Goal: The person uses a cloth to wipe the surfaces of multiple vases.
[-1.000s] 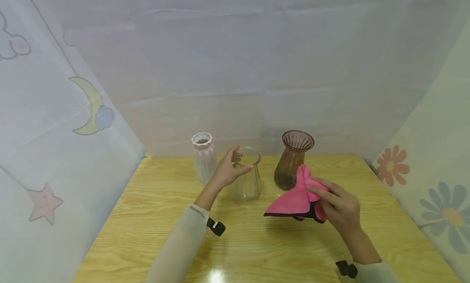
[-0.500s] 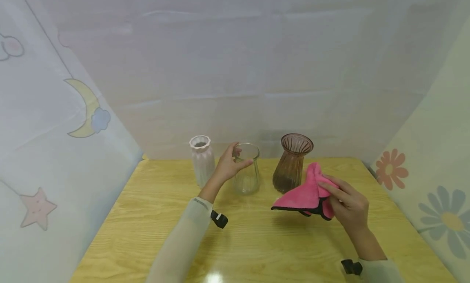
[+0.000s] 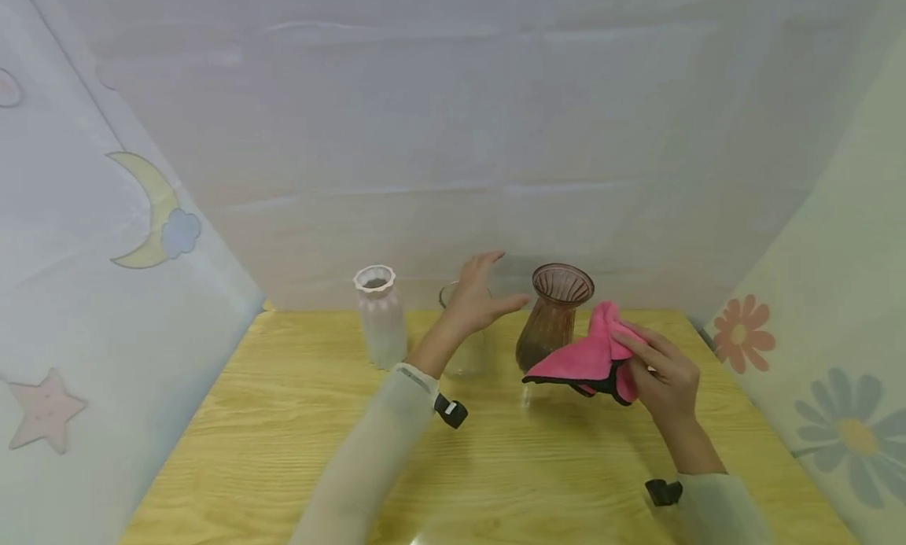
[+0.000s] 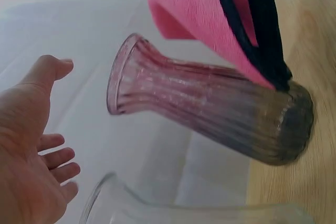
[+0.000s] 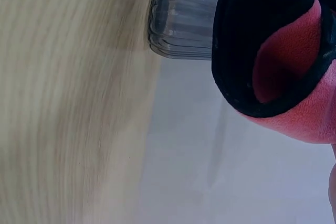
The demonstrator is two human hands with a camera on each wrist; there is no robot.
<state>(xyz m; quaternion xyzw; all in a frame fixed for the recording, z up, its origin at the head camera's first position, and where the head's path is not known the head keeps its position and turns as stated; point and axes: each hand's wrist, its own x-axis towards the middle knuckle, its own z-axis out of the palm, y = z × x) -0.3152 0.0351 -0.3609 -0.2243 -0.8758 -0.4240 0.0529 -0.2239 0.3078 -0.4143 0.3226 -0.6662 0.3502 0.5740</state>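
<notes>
My left hand (image 3: 476, 300) is in the air in front of the clear glass vase (image 3: 467, 360), partly covering it, with thumb and fingers spread and nothing between them. Just right of its fingertips stands a ribbed purplish-brown glass vase (image 3: 548, 329) with a flared rim; the left wrist view shows this vase (image 4: 199, 98) apart from the hand (image 4: 31, 135). A pink cloth with black edging (image 3: 580, 360) hangs folded from my right hand (image 3: 665, 372), pinched between thumb and fingers. The cloth (image 5: 294, 121) hides part of the brown vase in the right wrist view.
A white fluted vase (image 3: 382, 325) stands left of the clear one, near the back of the wooden table (image 3: 283, 419). Behind the table hangs a pale sheet (image 3: 396, 136). Printed side panels with a moon (image 3: 152, 215) and flowers (image 3: 750, 333) flank it.
My left hand has let go of the clear vase's rim and moved right toward the brown vase. The right hand still holds the cloth, with only a slight shift.
</notes>
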